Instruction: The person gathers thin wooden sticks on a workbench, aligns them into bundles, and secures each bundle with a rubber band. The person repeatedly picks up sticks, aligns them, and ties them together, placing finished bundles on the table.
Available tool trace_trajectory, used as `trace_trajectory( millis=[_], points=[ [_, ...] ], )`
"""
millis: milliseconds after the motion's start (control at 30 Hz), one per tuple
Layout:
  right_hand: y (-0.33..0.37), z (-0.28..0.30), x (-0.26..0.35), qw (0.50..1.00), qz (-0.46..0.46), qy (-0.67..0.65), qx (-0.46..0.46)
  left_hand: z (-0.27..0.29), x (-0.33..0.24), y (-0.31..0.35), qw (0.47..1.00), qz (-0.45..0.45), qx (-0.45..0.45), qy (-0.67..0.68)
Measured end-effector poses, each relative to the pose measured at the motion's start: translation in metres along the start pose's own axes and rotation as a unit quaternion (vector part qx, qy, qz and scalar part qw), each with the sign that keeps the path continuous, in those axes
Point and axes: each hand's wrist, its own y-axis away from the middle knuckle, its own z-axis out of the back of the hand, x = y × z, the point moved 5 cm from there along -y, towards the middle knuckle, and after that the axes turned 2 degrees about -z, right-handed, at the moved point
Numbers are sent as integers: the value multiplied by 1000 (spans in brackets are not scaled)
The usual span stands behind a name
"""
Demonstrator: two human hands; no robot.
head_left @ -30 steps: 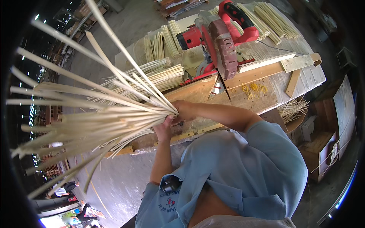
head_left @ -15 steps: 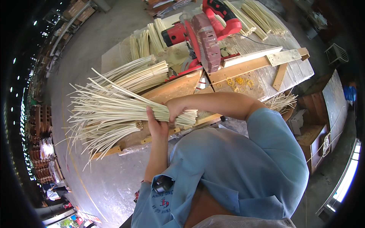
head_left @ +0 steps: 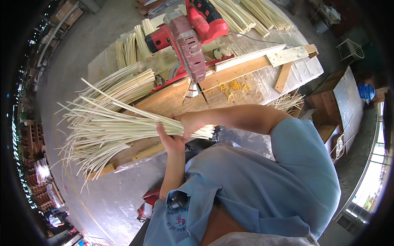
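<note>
Both hands are closed around a thick bundle of pale cane sticks (head_left: 119, 123) above the near edge of the workbench. My left hand (head_left: 171, 138) grips it from the near side, thumb up along the sticks. Just to its right, my right hand (head_left: 191, 123) wraps over the bundle near its short, evener end. The long ends fan out loosely to the left, overlapping more sticks beneath. A red mitre saw (head_left: 191, 53) stands beyond the hands, its blade (head_left: 193, 91) partly showing below the guard.
Yellow rubber bands (head_left: 234, 87) lie right of the saw, by a wooden fence (head_left: 246, 73). Another cane bundle (head_left: 133, 88) rests left of the saw; several stand farther back (head_left: 262, 16). Offcuts (head_left: 287, 102) fill a container at right. A cable (head_left: 258, 39) runs behind.
The view has shifted, so the bench and saw appear farther left. Against the bench, the held bundle has moved right, covering the cut ends of the sticks beneath. Both hands keep their grip.
</note>
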Motion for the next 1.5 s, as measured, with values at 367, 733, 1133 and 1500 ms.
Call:
trace_trajectory(
  millis=[367, 733, 1133, 1500],
  points=[
    [95, 7, 13, 971, -127, 98, -176, -31, 42, 33, 979, 76, 176, 62],
    [234, 35, -39, 900, -275, 291, -173, -89, 163, 87, 906, 178, 385, 8],
    [294, 116, -181, 888, -115, 412, -171, -224, 221, 168, 555, -441, 362, -605],
    [298, 121, -216, 893, -55, 404, -189, -253, 294, 88, 300, -268, 283, -871]
  ],
)
